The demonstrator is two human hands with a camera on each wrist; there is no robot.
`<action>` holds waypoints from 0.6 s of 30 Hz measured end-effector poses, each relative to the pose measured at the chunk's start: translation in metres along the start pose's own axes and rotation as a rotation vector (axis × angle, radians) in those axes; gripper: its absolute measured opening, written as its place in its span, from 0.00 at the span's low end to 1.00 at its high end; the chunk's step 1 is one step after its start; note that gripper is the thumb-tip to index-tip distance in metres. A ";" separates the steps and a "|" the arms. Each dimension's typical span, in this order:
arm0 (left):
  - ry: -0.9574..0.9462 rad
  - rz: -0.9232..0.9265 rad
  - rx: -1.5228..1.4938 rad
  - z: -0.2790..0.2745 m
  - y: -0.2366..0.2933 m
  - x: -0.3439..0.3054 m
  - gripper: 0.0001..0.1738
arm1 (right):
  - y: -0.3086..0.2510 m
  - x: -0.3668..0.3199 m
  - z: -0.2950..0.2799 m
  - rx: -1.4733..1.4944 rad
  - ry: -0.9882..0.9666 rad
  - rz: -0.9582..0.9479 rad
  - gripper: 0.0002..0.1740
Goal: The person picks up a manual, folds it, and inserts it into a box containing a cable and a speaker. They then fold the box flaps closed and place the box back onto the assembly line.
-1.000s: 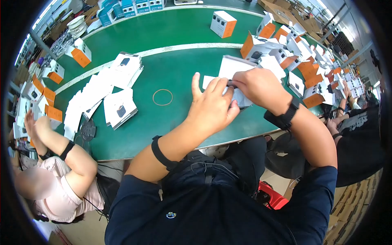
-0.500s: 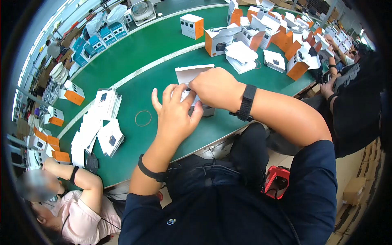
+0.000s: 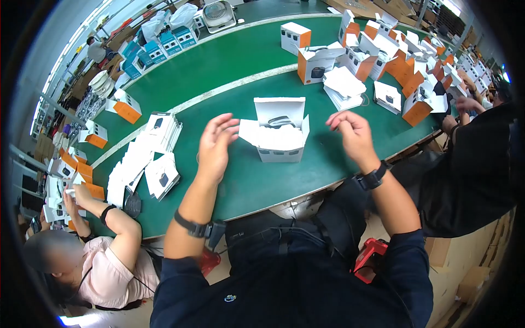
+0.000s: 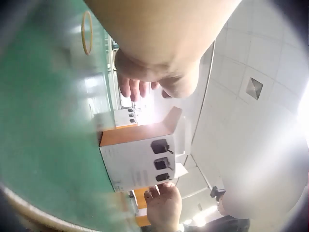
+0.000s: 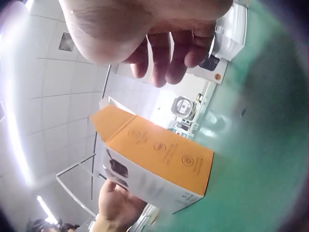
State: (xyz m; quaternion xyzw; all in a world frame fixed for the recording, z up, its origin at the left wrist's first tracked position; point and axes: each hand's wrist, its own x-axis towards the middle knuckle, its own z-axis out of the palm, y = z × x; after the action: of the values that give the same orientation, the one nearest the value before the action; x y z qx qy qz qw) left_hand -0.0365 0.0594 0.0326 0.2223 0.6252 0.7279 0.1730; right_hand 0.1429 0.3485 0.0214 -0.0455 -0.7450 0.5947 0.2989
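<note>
A white and orange carton (image 3: pixel 280 155) stands on the green table in front of me with its top flaps raised. A dark, looped item (image 3: pixel 280 121) shows in its mouth, with white flaps partly covering what is inside. To the left of the carton my left hand (image 3: pixel 214 147) is held up with relaxed fingers, apart from it. My right hand (image 3: pixel 355 139) hovers on the other side, fingers loosely bent and holding nothing. The right wrist view shows the carton's orange side (image 5: pixel 166 150), and the left wrist view its printed white face (image 4: pixel 133 166).
White leaflets (image 3: pixel 131 164) lie in a spread stack at the left, with a second stack (image 3: pixel 343 87) at the right. Several open cartons (image 3: pixel 320 65) crowd the right rear. A fan (image 3: pixel 219 16) stands at the back. A seated person (image 3: pixel 109 268) is at my left.
Both hands were together at the carton's opening; they have drawn apart to either side and let go. The raised flaps and dark item now show. The head view has shifted.
</note>
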 end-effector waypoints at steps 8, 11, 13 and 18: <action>-0.444 -0.053 -0.246 0.036 -0.033 0.023 0.33 | 0.002 0.007 0.067 0.457 -0.245 0.244 0.22; -0.511 0.425 -0.060 0.034 -0.030 0.020 0.19 | -0.001 0.011 0.071 0.556 -0.320 0.233 0.16; -0.564 0.555 0.070 0.029 -0.022 0.016 0.15 | 0.006 0.009 0.074 0.516 -0.307 0.090 0.16; -0.485 0.598 0.379 0.030 -0.014 -0.002 0.08 | 0.008 0.004 0.046 0.372 -0.520 -0.139 0.27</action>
State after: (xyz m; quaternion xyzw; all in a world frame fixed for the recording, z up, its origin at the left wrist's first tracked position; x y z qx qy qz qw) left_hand -0.0190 0.0852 0.0224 0.5862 0.5973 0.5448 0.0522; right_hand 0.1142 0.3125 0.0104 0.2141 -0.6762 0.6905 0.1416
